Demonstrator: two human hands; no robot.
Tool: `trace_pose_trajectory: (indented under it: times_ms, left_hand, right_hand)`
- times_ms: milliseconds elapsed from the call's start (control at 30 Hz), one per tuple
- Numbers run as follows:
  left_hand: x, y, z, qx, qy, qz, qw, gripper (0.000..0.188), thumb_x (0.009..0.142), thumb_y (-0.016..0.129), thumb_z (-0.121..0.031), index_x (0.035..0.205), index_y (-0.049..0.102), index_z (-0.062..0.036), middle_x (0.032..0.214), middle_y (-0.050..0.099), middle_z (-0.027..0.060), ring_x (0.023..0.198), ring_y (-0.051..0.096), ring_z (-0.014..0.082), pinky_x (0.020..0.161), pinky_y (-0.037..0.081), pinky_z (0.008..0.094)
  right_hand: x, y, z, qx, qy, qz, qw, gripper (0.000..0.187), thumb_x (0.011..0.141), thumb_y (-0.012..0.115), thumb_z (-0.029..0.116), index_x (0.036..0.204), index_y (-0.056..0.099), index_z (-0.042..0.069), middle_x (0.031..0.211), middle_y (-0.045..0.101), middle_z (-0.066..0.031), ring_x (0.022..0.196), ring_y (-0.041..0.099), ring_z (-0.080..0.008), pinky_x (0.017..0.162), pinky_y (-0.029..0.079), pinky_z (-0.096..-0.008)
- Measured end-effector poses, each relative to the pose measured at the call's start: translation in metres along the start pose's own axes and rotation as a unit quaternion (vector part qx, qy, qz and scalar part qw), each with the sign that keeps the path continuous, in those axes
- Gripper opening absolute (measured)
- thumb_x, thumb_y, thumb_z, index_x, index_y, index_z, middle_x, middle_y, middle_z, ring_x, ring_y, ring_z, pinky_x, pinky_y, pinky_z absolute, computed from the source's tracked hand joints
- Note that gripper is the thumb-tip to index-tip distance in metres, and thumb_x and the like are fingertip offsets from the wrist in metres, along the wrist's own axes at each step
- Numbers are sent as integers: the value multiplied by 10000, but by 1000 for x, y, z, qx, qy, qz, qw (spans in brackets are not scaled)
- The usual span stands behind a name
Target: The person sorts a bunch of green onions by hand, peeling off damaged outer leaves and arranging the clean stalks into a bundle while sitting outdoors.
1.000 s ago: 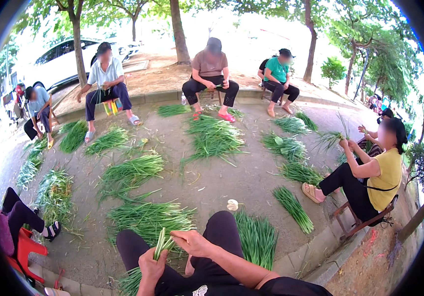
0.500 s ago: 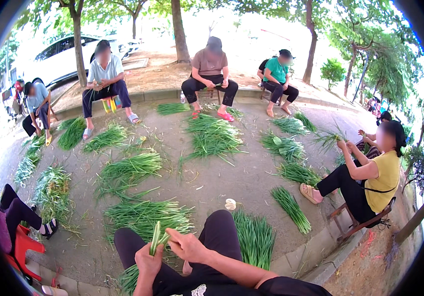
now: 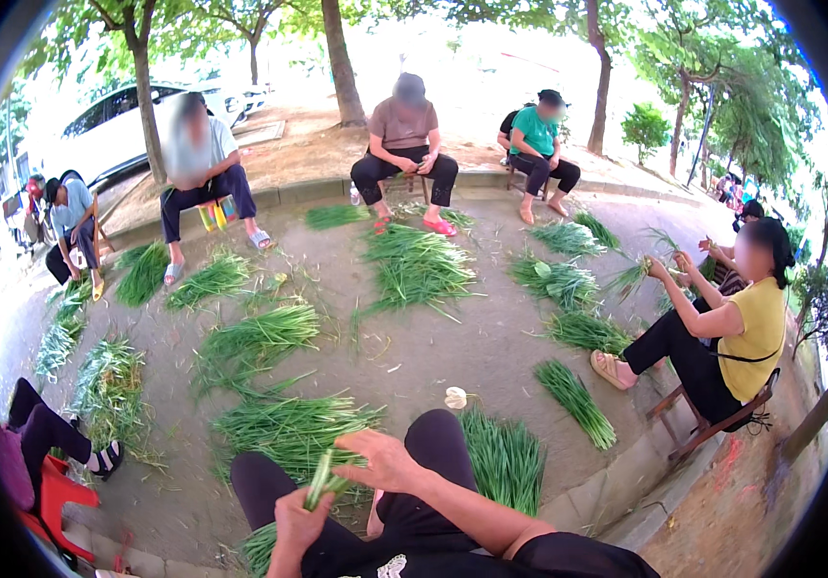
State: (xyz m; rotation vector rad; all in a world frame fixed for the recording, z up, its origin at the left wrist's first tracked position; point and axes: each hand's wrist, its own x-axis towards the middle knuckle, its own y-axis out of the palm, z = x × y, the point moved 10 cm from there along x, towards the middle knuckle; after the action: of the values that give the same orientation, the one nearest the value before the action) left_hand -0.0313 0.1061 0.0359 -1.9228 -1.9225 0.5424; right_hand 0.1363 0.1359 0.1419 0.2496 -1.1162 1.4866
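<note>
Outdoors, people (image 3: 406,127) are sitting around a paved patch (image 3: 491,352) strewn with long, chive-like greens, while a white car (image 3: 113,130) is standing behind. At right, a person in a yellow top (image 3: 756,328) is raising a loose bunch (image 3: 631,279). Nearer, a broad heap of greens (image 3: 289,429) is lying just beyond the wearer's knees (image 3: 260,479); another pile (image 3: 501,458) is resting beside the right one. The right hand (image 3: 390,464) is reaching to a slim bundle of stalks (image 3: 320,474), its pinch impossible to tell; the left hand (image 3: 300,520) is gripping that bundle, tilted, above the lap. A small white lump (image 3: 455,397) is lying near the right knee.
</note>
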Motion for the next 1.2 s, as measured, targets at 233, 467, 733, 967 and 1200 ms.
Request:
trace_pose_trajectory:
  times_ms: [233,467,733,967,1200]
  left_hand:
    - [-11,12,-10,-36,0,36,999,194,765,635,-217,841,645,-39,565,565,82,520,539,131,538,446,278]
    - [-12,13,-2,-24,-12,50,998,168,757,650,-196,786,643,-31,550,542,36,500,504,82,504,416,251]
    - [-22,18,-23,-1,73,37,997,149,701,700,-131,763,636,-12,567,565,40,509,493,75,483,404,252]
    - [-19,12,-6,90,-9,36,995,225,699,693,-258,793,647,-58,578,589,103,518,581,212,526,453,310]
    - [-19,9,-1,-7,15,33,999,169,756,649,-180,774,612,-17,514,519,23,441,489,79,435,400,255]
  right_hand:
    - [-39,43,-16,171,117,225,952,263,801,575,174,998,599,1,804,602,-180,766,576,-314,649,445,-363]
    - [-46,52,-2,159,118,340,919,241,803,535,193,955,603,18,722,583,-181,690,564,-341,613,431,-396]
    - [-68,69,-6,74,53,408,908,272,804,513,295,796,602,38,649,566,-146,632,556,-340,571,417,-434]
    - [-53,68,11,-130,-43,415,899,239,846,494,243,926,615,53,747,607,-104,735,594,-279,620,463,-384]
    - [-56,54,-14,135,43,325,935,249,861,480,239,947,582,29,801,589,-176,762,567,-337,662,455,-391]
